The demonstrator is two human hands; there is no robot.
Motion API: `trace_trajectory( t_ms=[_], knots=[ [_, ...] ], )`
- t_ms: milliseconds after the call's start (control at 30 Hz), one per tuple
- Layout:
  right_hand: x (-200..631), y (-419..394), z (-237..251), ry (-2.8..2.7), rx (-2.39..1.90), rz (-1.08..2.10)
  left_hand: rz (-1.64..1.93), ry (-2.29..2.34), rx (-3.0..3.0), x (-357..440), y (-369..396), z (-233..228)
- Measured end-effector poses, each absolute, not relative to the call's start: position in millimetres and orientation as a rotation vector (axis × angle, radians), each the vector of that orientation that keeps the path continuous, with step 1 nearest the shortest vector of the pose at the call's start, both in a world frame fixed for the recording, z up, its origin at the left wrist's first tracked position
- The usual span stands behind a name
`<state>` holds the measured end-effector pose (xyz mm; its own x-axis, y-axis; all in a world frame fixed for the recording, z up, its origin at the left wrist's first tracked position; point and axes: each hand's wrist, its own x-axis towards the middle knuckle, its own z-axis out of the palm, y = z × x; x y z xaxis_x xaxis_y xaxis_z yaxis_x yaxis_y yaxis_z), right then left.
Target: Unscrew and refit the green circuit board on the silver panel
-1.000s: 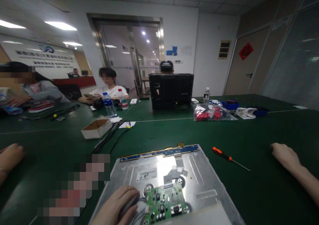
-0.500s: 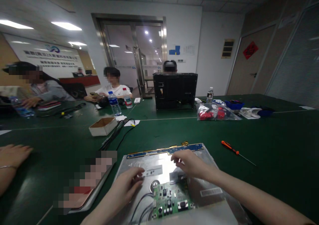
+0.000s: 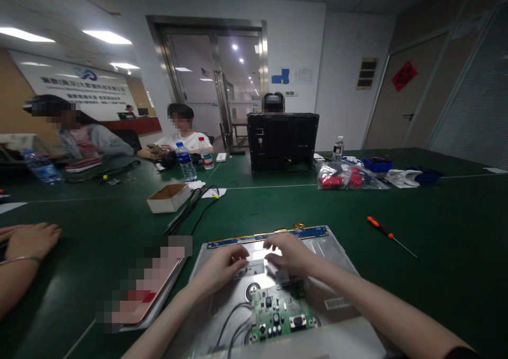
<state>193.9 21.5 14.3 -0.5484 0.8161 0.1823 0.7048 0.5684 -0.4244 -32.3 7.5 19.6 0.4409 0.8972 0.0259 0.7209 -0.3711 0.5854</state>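
A flat metal-backed display panel [image 3: 337, 274] lies in front of me, with a narrow blue circuit strip [image 3: 315, 232] along its far edge. Mounted on its near half is a green circuit board [image 3: 273, 314], with black wires [image 3: 232, 316] leaving its left side. My left hand [image 3: 224, 266] hovers over the panel's middle, fingers curved and thumb apart, with nothing seen in it. Close by on the right, my right hand [image 3: 288, 253] arches above the metal near the blue strip, its fingers bent and separated. Whether its fingertips touch the panel is hard to tell.
An orange-handled screwdriver [image 3: 391, 236] lies to the right. Left of the panel are a pink, partly blurred object [image 3: 154, 290], black cables [image 3: 186, 211] and a small open box [image 3: 169, 198]. Another person's hand [image 3: 34, 242] rests at far left. A black monitor housing [image 3: 283, 142] stands beyond.
My left hand has moved up and to the right across the panel. My right hand has shifted slightly left, bringing the two closer together. The camera view has shifted a little.
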Motion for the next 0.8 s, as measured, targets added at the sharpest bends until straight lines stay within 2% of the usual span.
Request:
trace_trajectory(
  t_ms=[167,333,467,800],
  knots=[
    [247.0,30.3,3.2,-2.299,-1.545,0.277,0.564,1.405,2.212,-52.4,-10.6,21.3],
    [250.3,19.2,-32.5,-2.257,-1.713,0.193,0.621,1.392,2.235,-64.8,-27.1,15.4],
    [259.7,8.4,-42.9,-2.242,-1.785,0.141,0.621,1.386,2.252,-62.6,-26.3,12.7],
    [321.0,-2.6,9.6,-2.274,-1.822,0.03,0.451,1.231,2.526,-6.8,-3.0,30.6]
  ],
)
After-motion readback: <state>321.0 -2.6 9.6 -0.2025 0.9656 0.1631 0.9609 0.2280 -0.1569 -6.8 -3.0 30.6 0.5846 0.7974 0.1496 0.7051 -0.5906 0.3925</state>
